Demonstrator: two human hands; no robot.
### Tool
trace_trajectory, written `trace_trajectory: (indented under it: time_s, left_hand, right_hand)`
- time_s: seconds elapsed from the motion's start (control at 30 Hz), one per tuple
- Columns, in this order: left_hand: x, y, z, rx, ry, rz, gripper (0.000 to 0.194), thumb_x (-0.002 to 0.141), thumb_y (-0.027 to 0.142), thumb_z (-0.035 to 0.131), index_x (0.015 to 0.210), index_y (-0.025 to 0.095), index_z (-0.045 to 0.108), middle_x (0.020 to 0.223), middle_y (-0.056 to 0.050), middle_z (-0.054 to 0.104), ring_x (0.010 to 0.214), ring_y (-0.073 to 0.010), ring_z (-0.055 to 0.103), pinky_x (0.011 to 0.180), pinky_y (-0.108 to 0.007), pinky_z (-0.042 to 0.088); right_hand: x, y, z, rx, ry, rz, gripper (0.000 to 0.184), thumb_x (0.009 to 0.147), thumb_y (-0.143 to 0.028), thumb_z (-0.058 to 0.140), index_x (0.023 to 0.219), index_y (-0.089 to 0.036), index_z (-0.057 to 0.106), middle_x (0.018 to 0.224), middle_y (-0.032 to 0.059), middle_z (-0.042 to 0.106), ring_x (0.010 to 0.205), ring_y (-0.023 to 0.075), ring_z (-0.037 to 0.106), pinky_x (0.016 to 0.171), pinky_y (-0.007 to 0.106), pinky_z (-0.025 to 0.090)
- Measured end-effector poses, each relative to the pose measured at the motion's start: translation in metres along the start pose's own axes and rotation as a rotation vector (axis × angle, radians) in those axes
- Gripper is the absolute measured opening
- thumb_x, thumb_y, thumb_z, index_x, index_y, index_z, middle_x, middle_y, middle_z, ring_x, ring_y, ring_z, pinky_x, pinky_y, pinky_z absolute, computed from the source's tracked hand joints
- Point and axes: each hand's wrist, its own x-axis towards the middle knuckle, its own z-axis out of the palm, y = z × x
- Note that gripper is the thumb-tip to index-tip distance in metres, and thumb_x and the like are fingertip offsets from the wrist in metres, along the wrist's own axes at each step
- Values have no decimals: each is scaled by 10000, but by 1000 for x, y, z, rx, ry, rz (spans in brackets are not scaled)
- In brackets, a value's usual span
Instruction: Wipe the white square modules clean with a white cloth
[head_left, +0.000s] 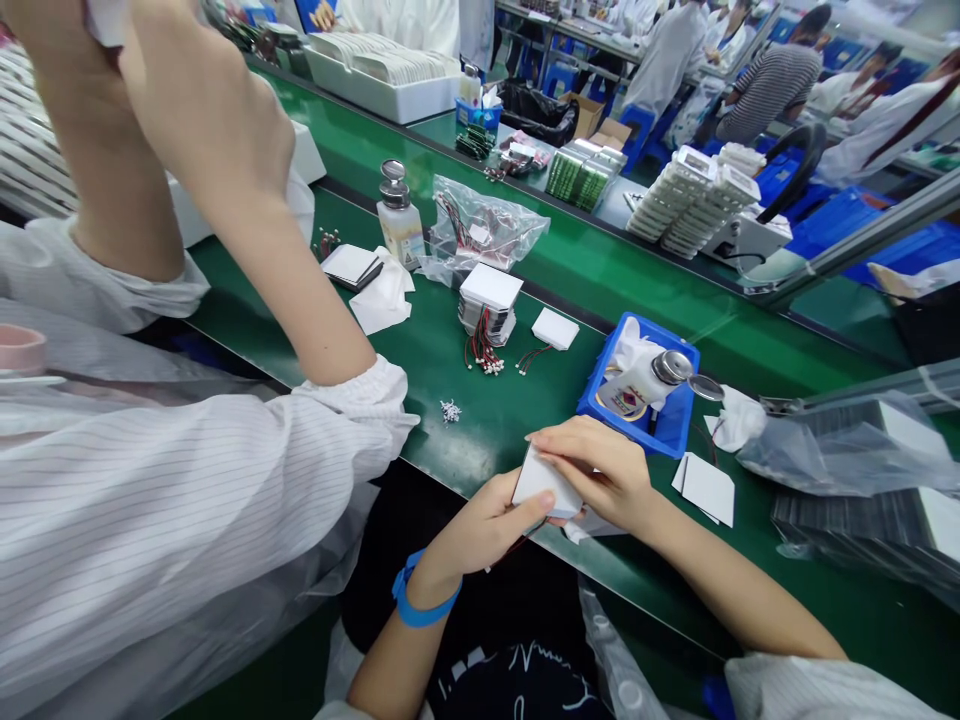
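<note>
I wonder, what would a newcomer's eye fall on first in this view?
Probably the co-worker's striped sleeve, filling much of the left side. Next, perhaps, the bright blue bin right of centre, holding a tilted bottle. Just below it in view, the left hand and right hand hold a white square piece.

this is an electronics assembly workshop: a long green bench carries stacked wired modules, green circuit boards and a pump bottle, while workers in pale smocks sit at rows of benches behind.
</note>
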Motion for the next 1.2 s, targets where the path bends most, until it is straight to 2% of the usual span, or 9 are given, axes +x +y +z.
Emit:
trace_trajectory:
  time_s: [0.17, 0.27, 0.43, 0.63, 0.8, 0.97, 1.07, 1.2]
  left_hand:
    - [1, 1, 2, -22, -6, 9, 391, 956, 446, 544, 1045, 111, 725, 943, -91, 762, 949, -231, 706, 856, -295, 537]
    - [1, 3, 2, 20, 10, 0, 383, 958, 444, 537, 1055, 116, 710, 931, -81, 748, 917, -221, 689, 836, -299, 531]
    - [0, 5, 1, 142, 60, 18, 318, 981, 404, 494, 947, 141, 670, 867, -40, 697, 854, -182, 637, 775, -265, 501]
    - [0, 5, 0, 211, 56, 26, 304, 992, 389, 468, 867, 152, 612, 733, 12, 581, 732, -133, 545, 679, -225, 431]
    - [1, 3, -1, 332, 92, 5, 309, 997, 394, 444, 888, 151, 602, 680, 41, 480, 606, -104, 398, 578, -226, 337]
    - [3, 0, 2, 376, 133, 24, 327, 1002, 415, 424, 905, 154, 596, 675, 50, 446, 602, -107, 374, 582, -237, 314]
    - [4, -1, 5, 304, 160, 19, 374, 1008, 455, 394, 912, 152, 591, 721, 29, 492, 660, -125, 422, 625, -243, 353]
    - [5, 1, 10, 227, 196, 63, 392, 1020, 444, 365, 969, 149, 617, 824, -12, 585, 762, -154, 504, 720, -258, 418]
  right_hand:
    - [-5, 4, 0, -65, -22, -73, 326, 946, -84, 534, 1251, -185, 587, 1112, 121, 743, 985, 202, 713, 730, 358, 556]
    - [-2, 3, 0, -27, -18, -29, 290, 942, -81, 540, 1197, -196, 615, 1069, 103, 754, 960, 194, 718, 730, 350, 558]
    - [4, 0, -1, 73, 3, 73, 249, 918, -65, 575, 1112, -205, 641, 970, 72, 761, 867, 178, 721, 729, 336, 565]
    - [2, -1, 0, 80, -14, 97, 255, 920, -62, 560, 1114, -211, 634, 989, 66, 754, 870, 175, 711, 734, 328, 557]
    - [3, -2, 0, 96, -7, 126, 193, 914, -80, 581, 1054, -201, 635, 968, 63, 747, 871, 171, 705, 739, 317, 558]
    - [4, -1, 1, 60, -37, 138, 137, 944, -97, 530, 983, -204, 606, 933, 52, 724, 857, 164, 685, 747, 321, 554]
    - [0, 0, 3, -99, -24, 73, 130, 940, -94, 528, 991, -198, 586, 998, 83, 696, 916, 184, 653, 769, 346, 551]
    - [-10, 4, 8, -408, 51, -152, 157, 935, -95, 522, 1023, -192, 608, 979, 91, 685, 956, 214, 621, 784, 375, 537]
